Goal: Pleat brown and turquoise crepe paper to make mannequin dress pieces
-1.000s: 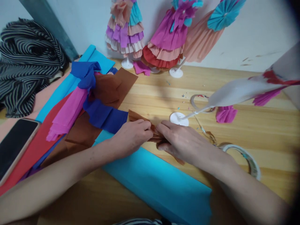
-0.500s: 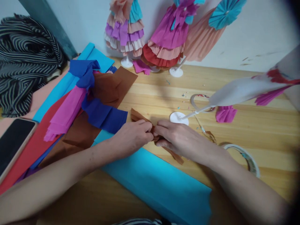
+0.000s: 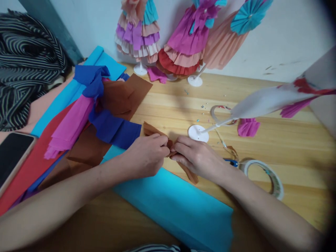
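Observation:
Between my hands is a narrow, pleated strip of brown crepe paper (image 3: 189, 172), gathered at its middle. My left hand (image 3: 150, 154) is closed, pinching the strip with thumb and forefinger; one loose end sticks out past it at the upper left. My right hand (image 3: 198, 155) pinches the same strip close beside it, and the other end hangs below toward the lower right. Fingers partly hide the gathered middle. A sheet of turquoise crepe paper (image 3: 178, 206) lies just under my hands, and a white stand base (image 3: 198, 133) is right behind my right hand.
Paper dresses (image 3: 187, 42) on white stands line the wall. A white mannequin form (image 3: 258, 103) leans at the right. Tape rolls (image 3: 277, 189), a blue-handled tool (image 3: 231, 162) and a magenta scrap (image 3: 248, 127) lie nearby. Coloured paper (image 3: 70, 122) and a phone (image 3: 15, 157) fill the left.
Both hands stay on the brown strip, with fingers slightly shifted along the gathered middle. The whole view has slid a little left, and the blue-handled tool now shows beside my right wrist.

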The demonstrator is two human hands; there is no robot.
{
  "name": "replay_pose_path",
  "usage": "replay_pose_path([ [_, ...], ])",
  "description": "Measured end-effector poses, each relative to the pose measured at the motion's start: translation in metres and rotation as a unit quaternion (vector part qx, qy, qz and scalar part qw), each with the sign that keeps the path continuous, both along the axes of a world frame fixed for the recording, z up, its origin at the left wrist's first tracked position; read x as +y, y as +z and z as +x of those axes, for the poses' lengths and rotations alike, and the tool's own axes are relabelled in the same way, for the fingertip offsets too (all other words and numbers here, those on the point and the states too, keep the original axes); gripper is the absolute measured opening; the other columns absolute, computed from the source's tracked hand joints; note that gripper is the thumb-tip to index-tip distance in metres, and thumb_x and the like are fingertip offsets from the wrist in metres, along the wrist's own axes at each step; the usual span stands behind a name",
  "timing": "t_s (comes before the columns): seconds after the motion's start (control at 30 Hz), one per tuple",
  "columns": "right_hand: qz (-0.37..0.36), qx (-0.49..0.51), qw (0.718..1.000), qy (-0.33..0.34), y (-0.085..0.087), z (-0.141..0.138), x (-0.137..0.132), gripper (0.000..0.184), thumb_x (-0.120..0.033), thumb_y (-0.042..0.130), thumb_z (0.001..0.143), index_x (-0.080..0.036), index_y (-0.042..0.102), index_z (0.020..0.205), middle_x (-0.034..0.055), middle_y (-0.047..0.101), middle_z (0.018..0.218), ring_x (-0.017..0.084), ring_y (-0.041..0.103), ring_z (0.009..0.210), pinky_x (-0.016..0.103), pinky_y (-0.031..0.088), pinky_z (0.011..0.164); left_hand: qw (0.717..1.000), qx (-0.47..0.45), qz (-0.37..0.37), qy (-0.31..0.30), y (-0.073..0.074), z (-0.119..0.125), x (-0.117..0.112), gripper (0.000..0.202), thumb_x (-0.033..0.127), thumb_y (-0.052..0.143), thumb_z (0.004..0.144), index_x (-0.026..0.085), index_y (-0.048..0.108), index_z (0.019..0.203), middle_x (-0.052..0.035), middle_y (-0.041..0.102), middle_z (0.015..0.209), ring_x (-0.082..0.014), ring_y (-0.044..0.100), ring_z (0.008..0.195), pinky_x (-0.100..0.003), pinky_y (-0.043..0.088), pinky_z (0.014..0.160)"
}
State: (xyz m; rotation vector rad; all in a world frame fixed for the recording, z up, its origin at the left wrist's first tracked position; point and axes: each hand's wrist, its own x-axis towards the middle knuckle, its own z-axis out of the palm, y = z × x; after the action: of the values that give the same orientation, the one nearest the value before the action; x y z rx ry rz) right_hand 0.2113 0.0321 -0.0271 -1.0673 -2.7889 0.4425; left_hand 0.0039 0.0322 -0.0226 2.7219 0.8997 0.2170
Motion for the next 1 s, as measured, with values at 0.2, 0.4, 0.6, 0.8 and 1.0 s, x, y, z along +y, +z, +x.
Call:
replay_pose_path([
  [0.2, 0.023, 0.003, 1.0, 0.012, 0.004, -0.002, -0.002, 0.017, -0.023, 0.051, 0.092, -0.013, 0.061, 0.082, 0.0063, 0.058, 0.082, 0.017, 0.056, 0.067, 0.026, 0.042, 0.056, 0.999, -0.014, 0.031, 0.028, -0.004, 0.006, -0.002, 0.027, 0.027, 0.046, 0.091, 0.016, 0.064, 0.074, -0.0052, 0.06, 0.08, -0.0188, 0.056, 0.078, -0.029, 0.038, 0.058],
  [0.4, -0.002, 0.031, 0.999, 0.012, 0.012, 0.001, -0.006, 0.014, -0.024, 0.054, 0.091, -0.013, 0.062, 0.088, 0.0068, 0.058, 0.084, 0.017, 0.056, 0.071, 0.028, 0.046, 0.061, 0.996, 0.01, 0.087, 0.031, -0.015, 0.006, -0.002, 0.027, 0.022, 0.044, 0.093, 0.017, 0.061, 0.072, -0.0031, 0.058, 0.08, -0.0166, 0.054, 0.075, -0.028, 0.03, 0.052],
  [0.6, -0.017, 0.039, 0.999, -0.021, 0.013, 0.012, -0.019, 0.019, -0.025, 0.055, 0.089, -0.014, 0.06, 0.104, 0.0121, 0.058, 0.1, 0.022, 0.058, 0.084, 0.033, 0.05, 0.069, 0.994, 0.018, 0.106, 0.009, -0.013, 0.006, -0.003, 0.023, 0.02, 0.045, 0.093, 0.016, 0.062, 0.077, -0.0034, 0.057, 0.081, -0.0173, 0.054, 0.077, -0.027, 0.034, 0.054],
  [0.8, 0.006, 0.052, 0.997, -0.05, 0.008, 0.015, -0.023, 0.009, -0.019, 0.057, 0.086, -0.012, 0.061, 0.09, 0.0135, 0.058, 0.093, 0.025, 0.056, 0.083, 0.036, 0.05, 0.067, 0.992, 0.018, 0.125, -0.009, -0.014, 0.006, -0.002, 0.02, 0.02, 0.047, 0.093, 0.015, 0.064, 0.084, -0.0045, 0.058, 0.081, -0.0184, 0.053, 0.077, -0.028, 0.037, 0.054],
  [1.0, 0.021, 0.066, 0.997, -0.027, 0.007, 0.011, -0.021, 0.016, -0.016, 0.05, 0.09, -0.014, 0.06, 0.078, 0.0093, 0.059, 0.076, 0.023, 0.055, 0.074, 0.035, 0.046, 0.065, 0.989, 0.018, 0.141, -0.027, -0.011, 0.007, -0.002, 0.015, 0.015, 0.048, 0.09, 0.014, 0.064, 0.087, -0.0048, 0.058, 0.08, -0.019, 0.052, 0.074, -0.029, 0.038, 0.052],
])
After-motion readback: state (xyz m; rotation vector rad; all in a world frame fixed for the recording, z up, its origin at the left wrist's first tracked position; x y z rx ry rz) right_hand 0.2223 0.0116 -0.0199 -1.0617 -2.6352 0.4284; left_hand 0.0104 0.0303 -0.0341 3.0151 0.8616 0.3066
